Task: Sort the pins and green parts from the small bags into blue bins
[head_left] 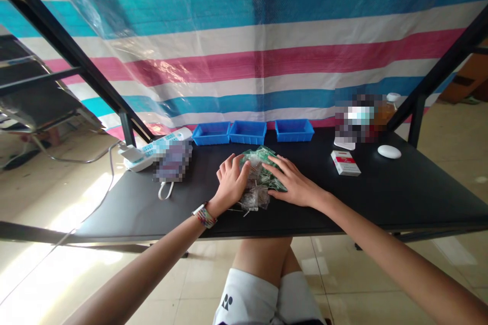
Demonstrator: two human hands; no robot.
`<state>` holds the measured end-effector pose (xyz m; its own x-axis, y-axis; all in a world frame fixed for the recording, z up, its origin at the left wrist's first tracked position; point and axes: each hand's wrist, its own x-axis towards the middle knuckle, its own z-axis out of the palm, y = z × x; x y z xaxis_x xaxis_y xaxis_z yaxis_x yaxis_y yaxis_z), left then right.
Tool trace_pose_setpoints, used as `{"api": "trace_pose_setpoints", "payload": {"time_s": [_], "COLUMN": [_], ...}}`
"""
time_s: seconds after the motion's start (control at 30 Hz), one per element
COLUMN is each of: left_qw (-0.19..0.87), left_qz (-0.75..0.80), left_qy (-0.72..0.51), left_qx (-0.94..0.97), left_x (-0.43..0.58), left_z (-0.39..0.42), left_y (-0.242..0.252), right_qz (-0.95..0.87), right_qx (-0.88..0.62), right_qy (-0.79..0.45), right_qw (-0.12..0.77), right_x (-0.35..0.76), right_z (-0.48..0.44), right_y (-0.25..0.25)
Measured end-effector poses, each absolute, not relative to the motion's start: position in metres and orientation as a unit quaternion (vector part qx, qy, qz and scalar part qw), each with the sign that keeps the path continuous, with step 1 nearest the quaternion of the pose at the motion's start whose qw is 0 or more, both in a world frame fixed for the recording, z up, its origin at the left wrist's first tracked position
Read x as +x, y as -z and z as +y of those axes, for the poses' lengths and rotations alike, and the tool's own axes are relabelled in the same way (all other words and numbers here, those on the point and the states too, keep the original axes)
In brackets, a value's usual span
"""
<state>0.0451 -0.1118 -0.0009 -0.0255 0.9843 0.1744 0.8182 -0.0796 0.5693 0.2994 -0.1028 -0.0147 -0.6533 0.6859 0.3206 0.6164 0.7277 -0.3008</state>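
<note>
A heap of small clear and green plastic packets (259, 175) lies on the black table near its front edge. My left hand (232, 179) rests against the left side of the heap, fingers spread. On the other side, my right hand (292, 180) lies over the green packets with its fingers apart. Both hands touch the packets without gripping any that I can see. What the packets contain is too small to make out. Thin pale sticks or strips poke out at the heap's lower end.
Three blue trays, the left (211, 134), middle (248, 133) and right (294, 131), stand along the back edge. A power strip (168, 147) with a plugged-in charger sits left. To the right are a cigarette pack (345, 163), a white oval object (389, 152) and a bottle (389, 106).
</note>
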Motion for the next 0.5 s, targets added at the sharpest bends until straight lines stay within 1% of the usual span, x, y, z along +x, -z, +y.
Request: {"api": "trace_pose_setpoints", "payload": {"time_s": [0.13, 0.2, 0.27, 0.33, 0.43, 0.5], "left_qw": [0.164, 0.138, 0.107, 0.085, 0.054, 0.033], "left_qz": [0.627, 0.550, 0.455, 0.374, 0.331, 0.333], "left_qy": [-0.275, -0.269, -0.236, -0.178, -0.107, -0.097], "left_qx": [0.710, 0.779, 0.852, 0.906, 0.936, 0.937], "left_x": [0.028, 0.015, 0.003, -0.004, -0.001, 0.005], "left_z": [-0.118, -0.127, -0.140, -0.152, -0.163, -0.164], "left_y": [-0.008, -0.016, -0.024, -0.030, -0.029, -0.025], "right_qz": [-0.901, -0.899, -0.898, -0.894, -0.883, -0.873], "right_qx": [-0.375, -0.380, -0.382, -0.385, -0.394, -0.398], "right_qy": [-0.074, -0.071, -0.071, -0.071, -0.075, -0.079], "right_qw": [0.204, 0.203, 0.208, 0.218, 0.244, 0.271], "right_x": [0.300, 0.300, 0.301, 0.302, 0.302, 0.298], "right_z": [-0.105, -0.106, -0.107, -0.107, -0.102, -0.096], "right_y": [0.013, 0.013, 0.012, 0.013, 0.011, 0.008]}}
